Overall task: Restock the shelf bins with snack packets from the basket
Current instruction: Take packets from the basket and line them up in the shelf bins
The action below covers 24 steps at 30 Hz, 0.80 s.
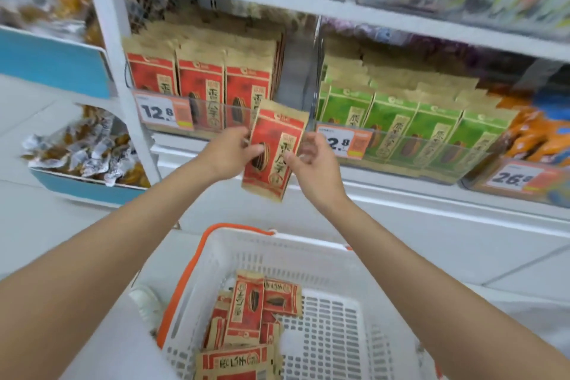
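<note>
Left hand point(229, 153) and right hand point(314, 166) hang above a slotted white plastic basket point(246, 259) of flat red packets point(246, 308). Left pinches one crinkled kraft-paper packet point(275, 151); right curls at its edge, grip unclear. Beyond stands a clear bin point(212, 105) of matching packs

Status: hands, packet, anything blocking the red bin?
Left hand holds red packet, right hand pinches its right edge. Packet tilted before red bin, not yet in. Nothing blocking; spare packets in basket.
</note>
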{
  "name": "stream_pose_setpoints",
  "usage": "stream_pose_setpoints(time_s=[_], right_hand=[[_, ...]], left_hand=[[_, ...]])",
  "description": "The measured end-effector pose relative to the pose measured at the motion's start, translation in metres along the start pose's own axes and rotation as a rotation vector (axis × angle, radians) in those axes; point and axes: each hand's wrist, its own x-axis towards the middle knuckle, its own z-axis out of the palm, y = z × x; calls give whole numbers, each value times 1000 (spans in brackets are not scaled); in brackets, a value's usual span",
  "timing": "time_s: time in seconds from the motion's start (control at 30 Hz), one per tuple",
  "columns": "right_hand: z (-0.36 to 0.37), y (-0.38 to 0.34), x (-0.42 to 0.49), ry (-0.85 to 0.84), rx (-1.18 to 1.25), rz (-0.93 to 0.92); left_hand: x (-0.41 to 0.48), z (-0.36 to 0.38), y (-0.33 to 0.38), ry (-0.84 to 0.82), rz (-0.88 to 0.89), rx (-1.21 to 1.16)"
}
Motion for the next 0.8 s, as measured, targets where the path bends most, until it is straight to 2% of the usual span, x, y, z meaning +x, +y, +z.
stream_pose_setpoints(time_s=[0.17,0.27,0.37,0.53,0.63,0.8], right_hand=[[5,-71,39,63,-36,-297],[8,-94,59,95,-73,-424],[15,-92,74,89,-133,-415],[25,-63,83,-9,-264,-224],[23,-73,85,36,-201,-270],[24,-80,96,39,-287,-281]], left_hand=[[14,-42,8,417,233,-90],[23,-53,20,551,296,-175],[34,-54,17,549,273,-167],[48,-46,2,533,212,-112],[49,-47,10,598,268,-86],[56,-51,9,617,352,110]])
